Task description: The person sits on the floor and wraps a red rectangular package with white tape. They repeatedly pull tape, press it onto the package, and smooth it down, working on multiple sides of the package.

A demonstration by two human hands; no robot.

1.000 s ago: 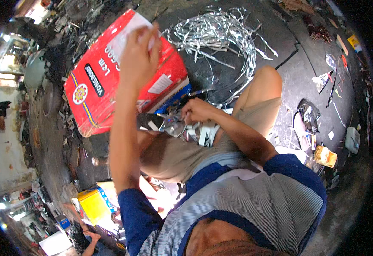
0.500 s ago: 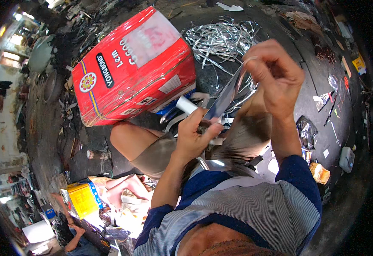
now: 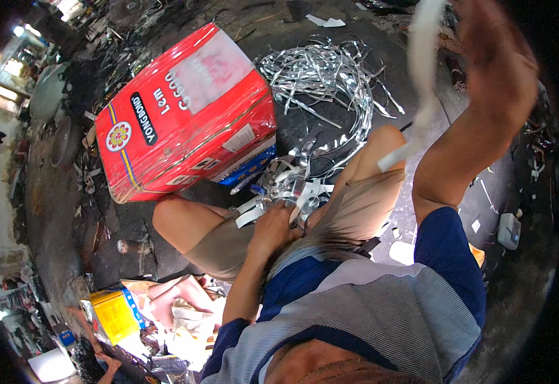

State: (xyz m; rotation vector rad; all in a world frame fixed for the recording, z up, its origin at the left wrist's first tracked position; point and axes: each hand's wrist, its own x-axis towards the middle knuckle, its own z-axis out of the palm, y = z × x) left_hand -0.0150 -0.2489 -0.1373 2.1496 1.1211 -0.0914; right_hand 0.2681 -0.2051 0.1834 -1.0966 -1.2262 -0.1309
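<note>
My left hand point(image 3: 274, 225) is down at my lap, fingers curled in and partly hidden, against a loose heap of silver and white strips point(image 3: 284, 185). What it grips there does not show. My right hand point(image 3: 498, 54) is raised at the upper right, blurred by motion, its fingers cut off by the picture's edge. Beside it a long white strip point(image 3: 424, 70) hangs in the air, smeared, its lower end above my right knee. Whether the right fingers hold that strip is not visible.
A red plastic-wrapped carton point(image 3: 183, 109) stands ahead to the left. Beyond my knees lies a big tangle of shiny silver strips point(image 3: 324, 77). A yellow box point(image 3: 114, 317) and pale scraps point(image 3: 186, 307) are at my left. A white block point(image 3: 508, 231) sits at the right.
My right hand has swung up and right, away from the left. The strip stretched between both hands has left the left hand, which has dropped to the strips at my lap.
</note>
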